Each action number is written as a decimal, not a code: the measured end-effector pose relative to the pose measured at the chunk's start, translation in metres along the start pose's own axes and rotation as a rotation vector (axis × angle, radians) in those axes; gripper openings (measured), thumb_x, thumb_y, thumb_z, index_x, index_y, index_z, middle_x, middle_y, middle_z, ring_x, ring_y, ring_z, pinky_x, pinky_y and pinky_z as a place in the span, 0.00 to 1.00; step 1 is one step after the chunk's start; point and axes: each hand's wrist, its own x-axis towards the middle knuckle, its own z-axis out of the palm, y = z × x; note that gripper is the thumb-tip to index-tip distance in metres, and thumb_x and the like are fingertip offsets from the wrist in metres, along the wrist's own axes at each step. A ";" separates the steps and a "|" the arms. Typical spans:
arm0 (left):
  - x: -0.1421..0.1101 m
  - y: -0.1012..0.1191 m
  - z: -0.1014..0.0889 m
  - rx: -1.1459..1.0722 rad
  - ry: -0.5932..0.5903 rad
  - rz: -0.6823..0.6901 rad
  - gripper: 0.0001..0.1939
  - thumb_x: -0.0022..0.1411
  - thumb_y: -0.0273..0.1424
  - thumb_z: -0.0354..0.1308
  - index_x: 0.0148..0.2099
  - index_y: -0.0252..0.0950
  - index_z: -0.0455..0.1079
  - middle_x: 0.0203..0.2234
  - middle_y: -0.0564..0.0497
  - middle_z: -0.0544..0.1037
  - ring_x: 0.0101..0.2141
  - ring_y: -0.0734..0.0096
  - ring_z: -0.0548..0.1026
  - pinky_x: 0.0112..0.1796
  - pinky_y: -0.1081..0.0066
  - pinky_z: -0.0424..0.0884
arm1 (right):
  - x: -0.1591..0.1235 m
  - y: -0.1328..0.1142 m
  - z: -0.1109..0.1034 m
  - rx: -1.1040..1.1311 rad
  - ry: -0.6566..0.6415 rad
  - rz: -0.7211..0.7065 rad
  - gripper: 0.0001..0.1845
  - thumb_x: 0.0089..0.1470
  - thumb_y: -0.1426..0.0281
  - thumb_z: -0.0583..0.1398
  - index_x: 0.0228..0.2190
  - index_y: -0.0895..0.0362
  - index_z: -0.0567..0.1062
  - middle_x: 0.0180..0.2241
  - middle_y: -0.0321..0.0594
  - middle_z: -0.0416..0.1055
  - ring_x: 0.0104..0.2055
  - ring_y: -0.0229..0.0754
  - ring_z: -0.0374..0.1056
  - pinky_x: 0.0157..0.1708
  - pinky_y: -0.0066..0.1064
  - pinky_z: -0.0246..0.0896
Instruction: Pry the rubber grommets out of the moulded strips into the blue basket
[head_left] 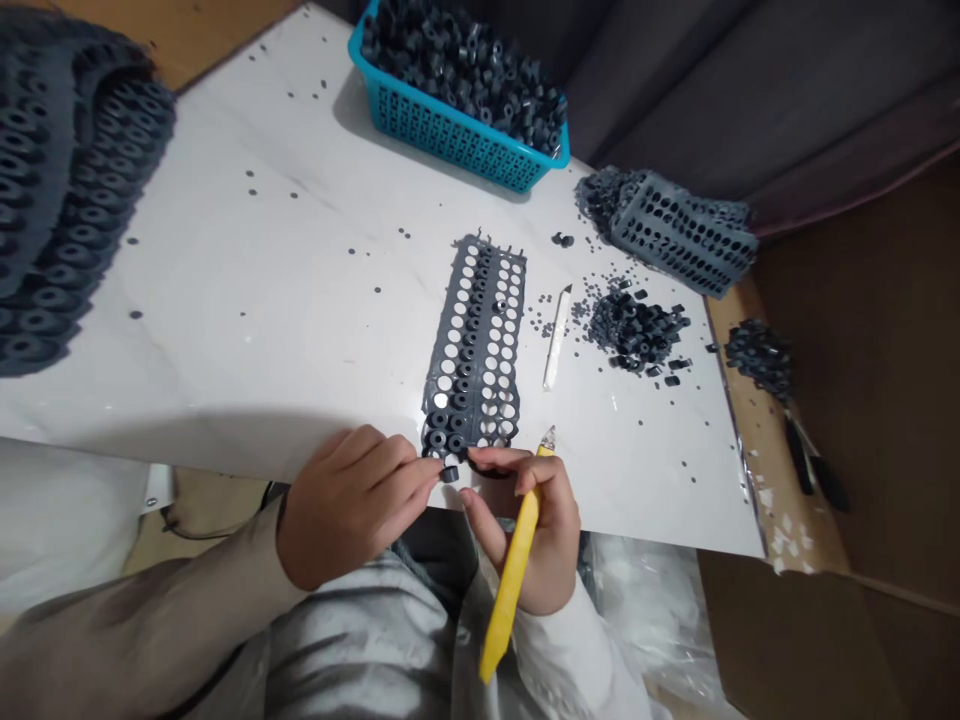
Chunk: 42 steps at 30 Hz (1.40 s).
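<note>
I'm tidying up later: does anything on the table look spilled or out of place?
Yes: tiny dark discs lie strewn over the table, thickest near the pile at right. They look spilled, unlike the parts gathered in the basket.

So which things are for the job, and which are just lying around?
Seem part of the job:
yellow-handled knife, in the right hand
small grey ring, at the fingertips of the left hand
perforated grey sheet

Seem just lying about:
slim white tool
scattered dark discs
clear plastic, below the table
</note>
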 end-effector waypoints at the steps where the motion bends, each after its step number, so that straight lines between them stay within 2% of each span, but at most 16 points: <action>1: 0.000 0.000 0.000 -0.007 -0.002 -0.002 0.09 0.55 0.25 0.60 0.40 0.36 0.68 0.25 0.53 0.72 0.28 0.68 0.67 0.31 0.66 0.64 | 0.000 0.000 -0.001 -0.010 -0.026 -0.004 0.20 0.45 0.79 0.63 0.28 0.52 0.56 0.37 0.41 0.75 0.39 0.41 0.72 0.37 0.33 0.67; 5: 0.002 0.002 -0.005 -0.101 0.003 -0.045 0.07 0.56 0.25 0.59 0.38 0.36 0.68 0.26 0.52 0.72 0.29 0.68 0.68 0.33 0.65 0.65 | 0.002 -0.004 -0.006 -0.049 -0.083 -0.040 0.18 0.46 0.78 0.63 0.27 0.53 0.57 0.36 0.41 0.75 0.38 0.42 0.71 0.37 0.34 0.65; 7: 0.006 0.002 -0.011 -0.192 -0.005 -0.113 0.05 0.57 0.25 0.58 0.37 0.36 0.68 0.26 0.52 0.71 0.30 0.68 0.68 0.34 0.66 0.65 | 0.005 -0.009 -0.011 -0.004 -0.044 -0.042 0.11 0.51 0.73 0.60 0.29 0.53 0.60 0.37 0.42 0.75 0.39 0.43 0.71 0.38 0.35 0.65; 8: 0.010 0.001 -0.015 -0.231 -0.015 -0.147 0.04 0.58 0.25 0.57 0.37 0.36 0.69 0.27 0.51 0.71 0.30 0.68 0.68 0.35 0.66 0.65 | 0.008 -0.011 -0.013 0.033 -0.014 -0.028 0.05 0.55 0.70 0.57 0.31 0.53 0.63 0.37 0.42 0.75 0.39 0.43 0.71 0.38 0.35 0.65; 9: 0.014 0.000 -0.018 -0.256 -0.039 -0.166 0.04 0.58 0.25 0.56 0.38 0.35 0.69 0.28 0.51 0.72 0.31 0.68 0.68 0.36 0.66 0.65 | 0.012 -0.014 -0.016 0.071 0.009 -0.003 0.04 0.58 0.67 0.53 0.36 0.53 0.65 0.36 0.42 0.75 0.38 0.43 0.71 0.38 0.35 0.64; 11: 0.023 -0.003 -0.021 -0.244 -0.100 -0.158 0.05 0.59 0.26 0.55 0.39 0.35 0.69 0.30 0.50 0.73 0.33 0.67 0.68 0.37 0.65 0.65 | 0.022 -0.017 -0.022 0.124 0.004 0.070 0.16 0.62 0.63 0.45 0.44 0.54 0.67 0.31 0.41 0.75 0.34 0.42 0.70 0.36 0.35 0.64; 12: 0.028 -0.004 -0.022 -0.211 -0.138 -0.139 0.05 0.59 0.26 0.55 0.39 0.35 0.70 0.31 0.50 0.73 0.34 0.66 0.68 0.37 0.64 0.65 | 0.028 -0.016 -0.023 0.136 -0.038 0.108 0.19 0.62 0.62 0.45 0.46 0.55 0.69 0.29 0.40 0.74 0.32 0.41 0.69 0.34 0.33 0.64; 15: 0.042 -0.008 -0.019 -0.103 -0.241 -0.053 0.05 0.59 0.28 0.55 0.38 0.36 0.71 0.31 0.50 0.73 0.35 0.64 0.68 0.36 0.63 0.65 | 0.041 -0.009 -0.023 0.159 -0.216 0.199 0.17 0.59 0.65 0.48 0.36 0.57 0.74 0.23 0.37 0.70 0.27 0.38 0.66 0.28 0.28 0.62; 16: 0.046 -0.008 -0.017 -0.080 -0.259 -0.024 0.05 0.59 0.28 0.55 0.37 0.35 0.71 0.31 0.49 0.73 0.35 0.63 0.68 0.36 0.63 0.65 | 0.043 -0.005 -0.021 0.171 -0.235 0.220 0.15 0.58 0.67 0.49 0.33 0.57 0.74 0.21 0.36 0.69 0.25 0.37 0.65 0.26 0.27 0.61; 19: 0.053 -0.010 -0.013 -0.062 -0.307 0.039 0.05 0.59 0.28 0.55 0.38 0.34 0.71 0.31 0.49 0.73 0.35 0.63 0.68 0.36 0.64 0.66 | 0.043 0.005 -0.015 0.187 -0.204 0.251 0.09 0.54 0.73 0.52 0.27 0.57 0.71 0.19 0.33 0.68 0.21 0.34 0.63 0.24 0.25 0.59; 23: 0.056 -0.011 -0.013 -0.064 -0.377 0.052 0.07 0.59 0.28 0.55 0.40 0.35 0.71 0.31 0.49 0.73 0.35 0.64 0.68 0.36 0.65 0.65 | 0.041 0.009 -0.012 0.180 -0.197 0.230 0.08 0.49 0.76 0.53 0.23 0.57 0.70 0.18 0.33 0.67 0.21 0.34 0.63 0.24 0.25 0.59; 27: 0.063 -0.007 -0.016 0.003 -0.422 0.107 0.07 0.59 0.29 0.56 0.40 0.35 0.72 0.30 0.50 0.73 0.34 0.64 0.67 0.34 0.66 0.64 | 0.043 0.008 -0.013 0.136 -0.228 0.162 0.08 0.50 0.75 0.52 0.23 0.57 0.69 0.18 0.33 0.67 0.23 0.35 0.63 0.26 0.26 0.59; 33: 0.070 0.001 -0.019 0.221 -0.442 0.234 0.06 0.60 0.28 0.54 0.37 0.35 0.72 0.27 0.50 0.72 0.31 0.63 0.66 0.29 0.64 0.60 | 0.044 0.007 -0.012 0.089 -0.227 0.125 0.09 0.51 0.75 0.51 0.22 0.57 0.67 0.18 0.33 0.65 0.23 0.35 0.62 0.25 0.25 0.57; 35: 0.070 0.000 -0.019 0.220 -0.447 0.228 0.06 0.60 0.29 0.55 0.37 0.35 0.73 0.27 0.50 0.72 0.31 0.63 0.66 0.30 0.64 0.60 | 0.043 0.007 -0.012 0.115 -0.220 0.140 0.09 0.51 0.76 0.51 0.22 0.57 0.68 0.18 0.33 0.65 0.22 0.35 0.62 0.25 0.25 0.57; 42: 0.067 -0.011 -0.015 0.012 -0.460 0.108 0.08 0.59 0.31 0.58 0.41 0.36 0.72 0.30 0.50 0.74 0.34 0.66 0.68 0.35 0.67 0.64 | 0.042 0.009 -0.013 0.148 -0.219 0.156 0.10 0.51 0.76 0.50 0.23 0.57 0.68 0.19 0.34 0.66 0.23 0.35 0.63 0.26 0.26 0.58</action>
